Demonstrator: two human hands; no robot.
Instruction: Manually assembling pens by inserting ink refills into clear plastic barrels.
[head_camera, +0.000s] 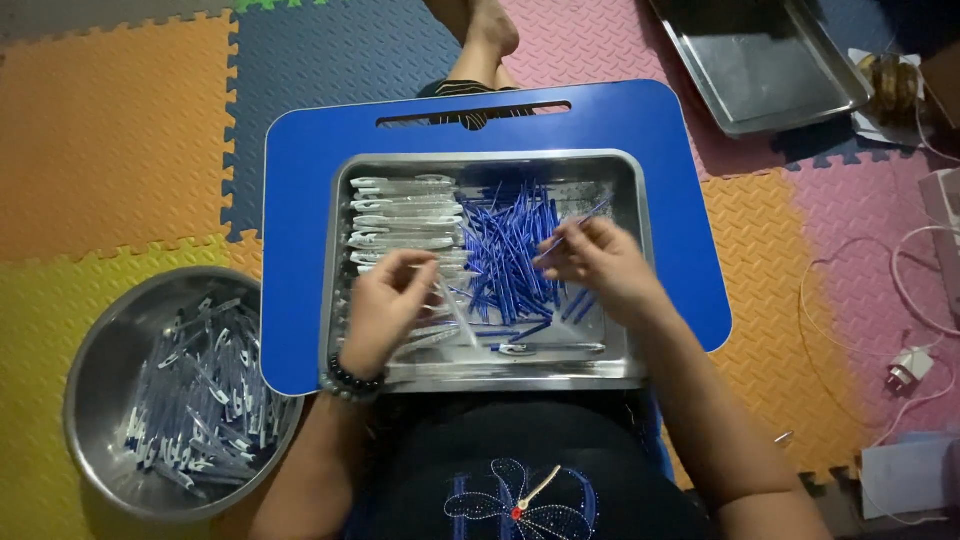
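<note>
Floor of interlocking foam mats (110, 130): orange, blue, pink, yellow; white cables (905, 290) at right.

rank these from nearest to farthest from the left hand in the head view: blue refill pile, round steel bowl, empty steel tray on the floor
From the left hand:
1. Blue refill pile, just to its right in the tray on the lap desk.
2. Round steel bowl, on the floor at lower left.
3. Empty steel tray, on the floor at upper right.

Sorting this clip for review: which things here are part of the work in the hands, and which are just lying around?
In use: left hand holding a clear pen barrel; right hand holding a blue refill; steel tray; blue lap desk; round bowl of pens.

Lying about: empty tray; white charger; foam mats.
</note>
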